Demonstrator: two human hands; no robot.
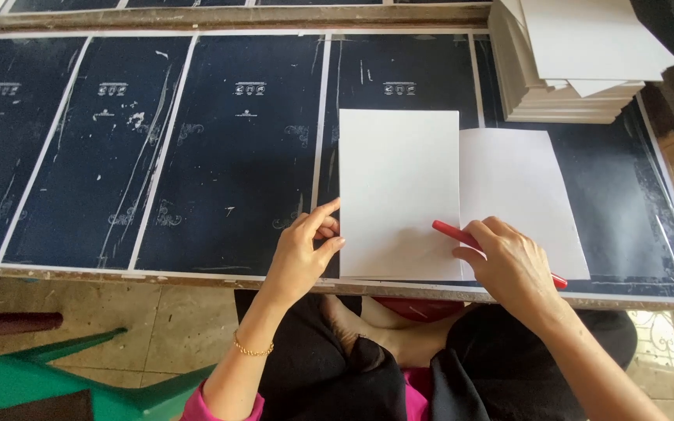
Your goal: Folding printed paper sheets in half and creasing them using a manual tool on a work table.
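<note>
A white sheet (399,187) lies on the dark printed table top (235,156), folded over onto a second white sheet (520,187) that shows to its right. My left hand (306,249) touches the folded sheet's left edge with fingertip and thumb. My right hand (509,265) holds a red stick-like tool (450,232), its tip pressed on the paper near the fold line, low on the sheet.
A tall stack of white sheets (571,62) stands at the back right. A green plastic stool (48,382) sits on the tiled floor at lower left. The table's front edge (118,274) runs just above my crossed legs.
</note>
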